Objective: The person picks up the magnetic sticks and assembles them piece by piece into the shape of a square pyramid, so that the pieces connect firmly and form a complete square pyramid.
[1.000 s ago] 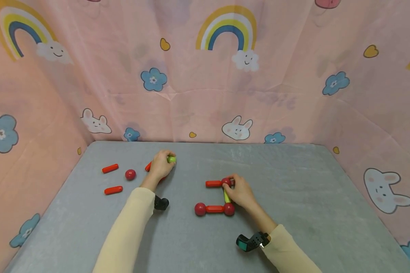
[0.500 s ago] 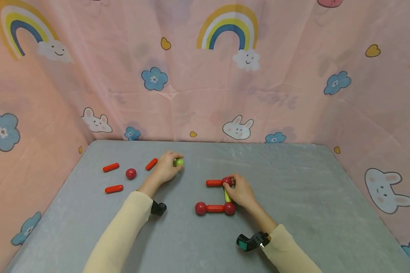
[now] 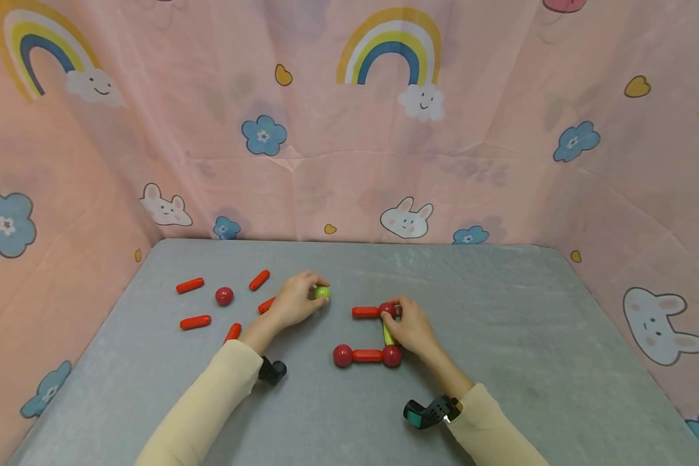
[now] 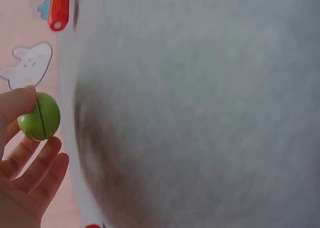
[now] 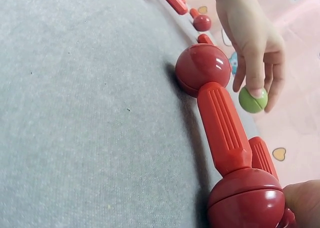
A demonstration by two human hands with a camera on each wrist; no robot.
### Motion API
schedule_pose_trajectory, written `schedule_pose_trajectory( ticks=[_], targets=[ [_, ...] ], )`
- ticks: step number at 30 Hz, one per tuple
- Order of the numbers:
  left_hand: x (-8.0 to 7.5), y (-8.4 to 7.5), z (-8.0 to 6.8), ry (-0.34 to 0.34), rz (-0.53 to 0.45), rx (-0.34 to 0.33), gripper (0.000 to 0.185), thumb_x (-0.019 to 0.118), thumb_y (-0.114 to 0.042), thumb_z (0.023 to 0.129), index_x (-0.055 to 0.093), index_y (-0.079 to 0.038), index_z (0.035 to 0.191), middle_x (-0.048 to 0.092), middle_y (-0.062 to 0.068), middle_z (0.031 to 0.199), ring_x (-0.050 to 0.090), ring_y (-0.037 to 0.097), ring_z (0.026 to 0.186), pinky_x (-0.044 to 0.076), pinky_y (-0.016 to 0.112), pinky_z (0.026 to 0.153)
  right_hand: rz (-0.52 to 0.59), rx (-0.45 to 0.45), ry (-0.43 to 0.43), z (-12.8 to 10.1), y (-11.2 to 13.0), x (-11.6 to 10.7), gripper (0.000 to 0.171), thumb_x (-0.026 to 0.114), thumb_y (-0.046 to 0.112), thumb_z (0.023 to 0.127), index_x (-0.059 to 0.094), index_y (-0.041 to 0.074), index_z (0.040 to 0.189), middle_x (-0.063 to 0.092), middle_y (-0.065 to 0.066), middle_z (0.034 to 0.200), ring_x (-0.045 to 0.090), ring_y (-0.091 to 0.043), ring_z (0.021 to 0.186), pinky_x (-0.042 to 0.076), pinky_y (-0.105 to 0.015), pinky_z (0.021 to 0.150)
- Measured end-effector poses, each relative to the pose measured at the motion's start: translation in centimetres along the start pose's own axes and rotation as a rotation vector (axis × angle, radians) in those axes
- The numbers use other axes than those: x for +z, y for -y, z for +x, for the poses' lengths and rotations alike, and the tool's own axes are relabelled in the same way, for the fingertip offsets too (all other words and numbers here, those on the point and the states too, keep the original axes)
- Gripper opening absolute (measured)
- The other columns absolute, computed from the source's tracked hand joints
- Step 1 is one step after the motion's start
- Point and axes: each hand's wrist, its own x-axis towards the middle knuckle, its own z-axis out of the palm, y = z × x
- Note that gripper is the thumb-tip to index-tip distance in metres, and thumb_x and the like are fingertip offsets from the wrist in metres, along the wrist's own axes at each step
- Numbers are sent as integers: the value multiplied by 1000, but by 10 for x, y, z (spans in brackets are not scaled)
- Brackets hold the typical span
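A green ball (image 3: pixel 323 292) with a seam round it is pinched between the thumb and fingers of my left hand (image 3: pixel 294 301), raised off the table in the left wrist view. My right hand (image 3: pixel 415 331) grips the upper red ball (image 3: pixel 387 309) of a joined ball-and-rod frame. From that ball a red rod (image 3: pixel 365 312) points left, its far end bare. A yellow-green rod (image 3: pixel 388 334) runs down to another red ball (image 3: pixel 392 356). Along the near side, a red rod (image 5: pixel 223 125) links this ball to a third red ball (image 5: pixel 202 67).
On the grey table (image 3: pixel 501 310), several loose red rods (image 3: pixel 195 322) lie at the left around a single red ball (image 3: pixel 224 296). One rod (image 3: pixel 232 332) is partly covered by my left sleeve. A pink patterned cloth (image 3: pixel 320 175) rises behind and at both sides.
My left hand has carried the green ball rightward and slightly nearer, toward the frame, uncovering loose red rods behind it. The right hand and the frame have stayed in place.
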Motion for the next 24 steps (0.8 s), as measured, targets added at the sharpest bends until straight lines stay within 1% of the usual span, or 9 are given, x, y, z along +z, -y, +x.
schedule_pose_trajectory(
  ticks=[2, 10, 15, 20, 24],
  targets=[
    [3, -2, -2, 8, 2, 14, 27, 72, -17, 79, 66, -10, 105, 60, 3, 98, 56, 18, 84, 46, 30, 72, 0, -1, -2, 0, 0, 0, 29, 62, 19, 84, 60, 0, 106, 58, -15, 92, 52, -23, 78, 43, -38, 69],
    [11, -14, -5, 66, 1, 35, 27, 72, -20, 79, 66, -12, 104, 58, 0, 92, 52, 13, 79, 44, 27, 67, -8, -11, -9, 0, -1, 1, 28, 62, 18, 84, 60, 0, 106, 59, -15, 93, 53, -24, 80, 44, -39, 71],
    [16, -20, -6, 95, -14, 65, 27, 72, -20, 80, 66, -11, 104, 59, 1, 95, 54, 15, 83, 46, 29, 70, -10, -12, -8, 1, -2, 1, 29, 62, 19, 85, 60, 0, 106, 59, -15, 93, 52, -23, 80, 43, -38, 70],
    [19, -24, -6, 104, -18, 105, 26, 71, -20, 80, 65, -10, 103, 60, 3, 98, 57, 17, 86, 47, 30, 71, -11, -12, -8, 1, -3, 2, 29, 62, 20, 84, 60, 0, 106, 59, -14, 92, 53, -23, 80, 42, -37, 70],
    [22, -25, -5, 113, -27, 110, 24, 71, -19, 81, 65, -10, 103, 60, 3, 99, 58, 18, 87, 48, 31, 72, -6, -15, -12, 1, -3, 2, 29, 62, 20, 85, 60, 0, 107, 59, -14, 91, 53, -24, 80, 43, -38, 71]
  ],
)
